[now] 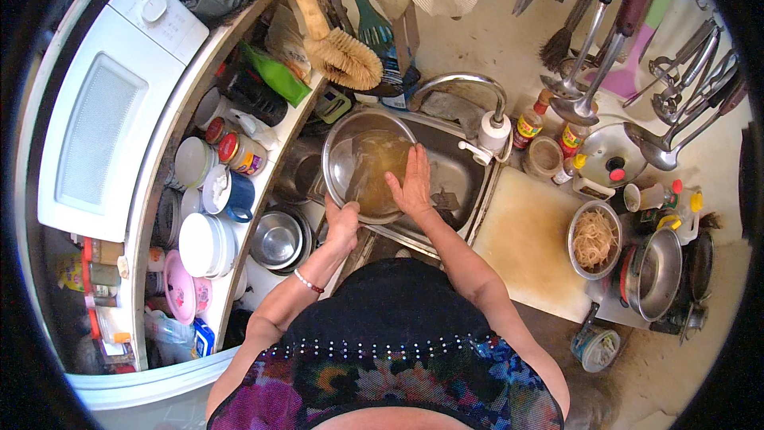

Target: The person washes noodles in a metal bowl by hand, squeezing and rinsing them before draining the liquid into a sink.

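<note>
A round stainless-steel basin is tipped over the left part of the metal sink, with cloudy yellowish liquid in it. My left hand grips its near-left rim, thumb on top. At the right rim is my right hand, its fingers straight and the thumb apart, reaching over the liquid; whether the palm presses on the metal is hard to tell. The curved chrome faucet arches behind the basin. Whether anything solid lies in the liquid cannot be made out.
Right of the sink lies a stained cutting board, with a bowl of pale shreds beyond it. Ladles and a brush hang overhead. Jars and tubs crowd the left shelf. Nested metal bowls stand left of my left forearm.
</note>
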The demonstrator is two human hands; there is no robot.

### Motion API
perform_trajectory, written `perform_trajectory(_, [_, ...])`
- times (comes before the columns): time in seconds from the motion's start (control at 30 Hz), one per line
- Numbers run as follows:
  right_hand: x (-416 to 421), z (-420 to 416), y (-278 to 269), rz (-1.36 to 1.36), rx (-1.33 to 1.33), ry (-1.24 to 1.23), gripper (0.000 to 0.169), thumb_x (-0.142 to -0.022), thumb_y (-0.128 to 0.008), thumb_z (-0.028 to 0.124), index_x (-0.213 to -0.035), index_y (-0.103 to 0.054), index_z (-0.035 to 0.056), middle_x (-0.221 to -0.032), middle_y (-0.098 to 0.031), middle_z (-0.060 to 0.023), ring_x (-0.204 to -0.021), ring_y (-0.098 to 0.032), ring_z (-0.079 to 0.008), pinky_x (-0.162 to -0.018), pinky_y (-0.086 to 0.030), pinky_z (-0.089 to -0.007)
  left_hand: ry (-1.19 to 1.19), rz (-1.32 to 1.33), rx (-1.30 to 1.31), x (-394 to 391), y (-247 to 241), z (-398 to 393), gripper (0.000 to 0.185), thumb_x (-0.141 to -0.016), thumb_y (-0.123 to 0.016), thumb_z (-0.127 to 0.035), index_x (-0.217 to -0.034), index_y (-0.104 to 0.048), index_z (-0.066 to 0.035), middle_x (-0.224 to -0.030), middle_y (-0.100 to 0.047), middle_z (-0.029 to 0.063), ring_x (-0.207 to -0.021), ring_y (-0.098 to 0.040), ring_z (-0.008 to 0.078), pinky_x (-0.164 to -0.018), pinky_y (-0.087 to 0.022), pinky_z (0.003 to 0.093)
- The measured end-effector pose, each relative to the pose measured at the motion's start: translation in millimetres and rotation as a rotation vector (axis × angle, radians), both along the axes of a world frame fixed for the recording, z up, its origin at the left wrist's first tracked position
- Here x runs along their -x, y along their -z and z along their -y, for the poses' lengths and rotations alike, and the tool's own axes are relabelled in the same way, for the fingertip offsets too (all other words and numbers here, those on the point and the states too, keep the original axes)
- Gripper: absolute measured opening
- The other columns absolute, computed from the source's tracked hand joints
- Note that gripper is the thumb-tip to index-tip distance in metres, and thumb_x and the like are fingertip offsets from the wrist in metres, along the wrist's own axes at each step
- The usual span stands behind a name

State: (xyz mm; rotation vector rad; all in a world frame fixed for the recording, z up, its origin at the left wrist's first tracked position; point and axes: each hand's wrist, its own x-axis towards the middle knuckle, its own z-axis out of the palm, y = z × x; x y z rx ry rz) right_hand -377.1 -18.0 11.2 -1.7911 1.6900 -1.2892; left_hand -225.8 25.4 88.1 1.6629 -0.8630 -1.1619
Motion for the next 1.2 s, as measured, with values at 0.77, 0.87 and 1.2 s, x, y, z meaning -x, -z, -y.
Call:
perform_trajectory(0.77, [-15,10,2,0.132,0.014,0.035,0.07,-0.078,-0.06,0.028,-0.128,-0.028,-0.0073,-0.139,-0.018,-0.0269,-0.126,-0.022,-0.0423,-0.104,-0.02,-0.0456,0.06,0.092,0.029,-14,-3,6,0.048,-0.075,-0.041,0.004,-0.121,-0.03,-0.002,-0.104,-0.049,0.0143,-0.077,-0.057,0.024,-0.052,-0.051,0.0309])
perform_trajectory(0.87, [-15,10,1,0.118,0.022,0.034,0.069,-0.077,-0.06,0.027,-0.128,-0.029,-0.0076,-0.139,-0.018,-0.0269,-0.126,-0.022,-0.0426,-0.104,-0.02,-0.0458,0.049,0.058,0.061,-14,-2,6,0.047,-0.075,-0.04,0.005,-0.12,-0.03,-0.002,-0.105,-0.048,0.0148,-0.083,-0.058,0.0266,-0.058,-0.055,0.0349])
perform_trajectory(1.2, [-15,9,-4,0.138,0.025,0.034,0.068,-0.076,-0.062,0.025,-0.127,-0.03,-0.0083,-0.138,-0.018,-0.027,-0.126,-0.022,-0.0426,-0.104,-0.021,-0.0455,0.014,-0.041,0.086,-11,-8,5,0.053,-0.071,-0.043,0.008,-0.122,-0.032,0.002,-0.109,-0.048,0.015,-0.096,-0.051,0.0242,-0.08,-0.043,0.0318])
